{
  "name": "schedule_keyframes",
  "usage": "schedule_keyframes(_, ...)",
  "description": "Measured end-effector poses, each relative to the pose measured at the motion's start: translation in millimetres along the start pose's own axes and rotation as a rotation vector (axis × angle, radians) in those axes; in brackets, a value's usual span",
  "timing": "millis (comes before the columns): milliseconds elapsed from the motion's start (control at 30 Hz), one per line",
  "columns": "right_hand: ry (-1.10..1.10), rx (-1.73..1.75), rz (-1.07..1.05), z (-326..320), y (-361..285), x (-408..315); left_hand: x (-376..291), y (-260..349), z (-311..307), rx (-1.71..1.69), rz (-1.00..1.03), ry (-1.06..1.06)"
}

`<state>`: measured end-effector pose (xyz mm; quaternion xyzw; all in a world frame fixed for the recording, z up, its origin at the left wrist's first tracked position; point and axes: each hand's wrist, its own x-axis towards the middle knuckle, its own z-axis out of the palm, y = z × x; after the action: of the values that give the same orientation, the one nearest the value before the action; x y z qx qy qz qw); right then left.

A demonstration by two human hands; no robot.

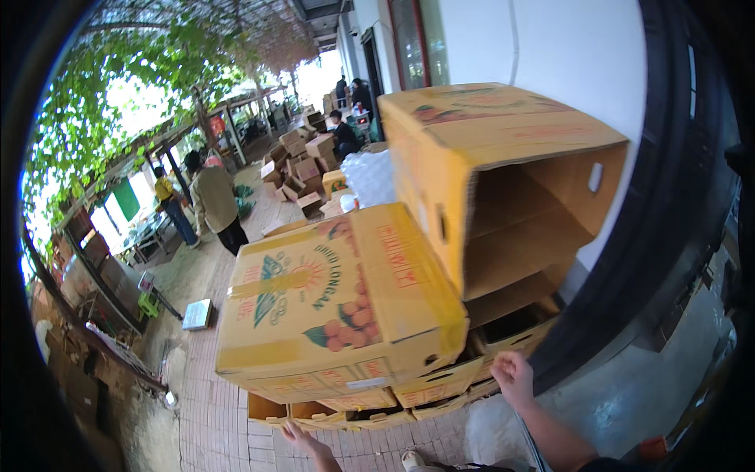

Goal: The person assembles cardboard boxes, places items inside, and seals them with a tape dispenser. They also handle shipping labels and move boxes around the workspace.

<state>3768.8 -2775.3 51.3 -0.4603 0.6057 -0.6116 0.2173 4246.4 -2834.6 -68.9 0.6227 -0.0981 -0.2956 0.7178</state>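
Note:
A large yellow cardboard carton with printed fruit and taped seams lies atop a stack of cartons before me. By the rim of the lower open carton, at the stack's near left, is my left hand. Whether its fingertips touch that rim I cannot tell. My right hand is close to the near right of the stack, its fingers curled in with no object visible in them. Behind it, a taller carton rests on its side on other cartons, its open end facing me.
A white wall borders the stack on the right. Further off are a heap of brown boxes, clear plastic wrapping and several people. A platform scale and green stool stand left on the brick paving.

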Motion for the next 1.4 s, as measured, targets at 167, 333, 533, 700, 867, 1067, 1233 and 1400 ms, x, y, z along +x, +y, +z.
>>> schedule_keyframes(167,-0.007,-0.009,0.256,-153.7,101.5,-131.3,-119.7,-201.6,-55.5,0.433,-0.312,-0.241)
schedule_keyframes(333,0.067,-0.144,0.733,-320.3,162.5,-295.3,-392.3,-254.1,15.9,1.22,0.132,-1.228)
schedule_keyframes(533,0.473,0.056,0.697,-489.1,112.2,-326.9,-606.9,-208.9,122.1,1.33,0.486,-1.776)
schedule_keyframes(700,0.705,0.118,0.752,-579.8,131.7,-291.5,-641.7,-306.3,153.7,1.43,0.715,-1.741)
schedule_keyframes(867,0.724,0.218,0.764,-687.7,177.1,-248.6,-650.2,-395.6,159.9,1.951,0.628,-1.836)
schedule_keyframes(1067,0.91,0.241,1.125,-848.6,181.4,-285.9,-851.2,-501.6,209.4,2.255,0.767,-2.13)
schedule_keyframes(1233,1.11,-0.01,1.176,-951.6,176.5,-294.7,-1093.7,-602.9,339.4,1.658,1.739,-2.506)
schedule_keyframes(1400,1.32,0.289,1.201,-1043.7,211.9,-273.2,-1488.3,-557.0,438.9,0.989,0.551,-2.464)
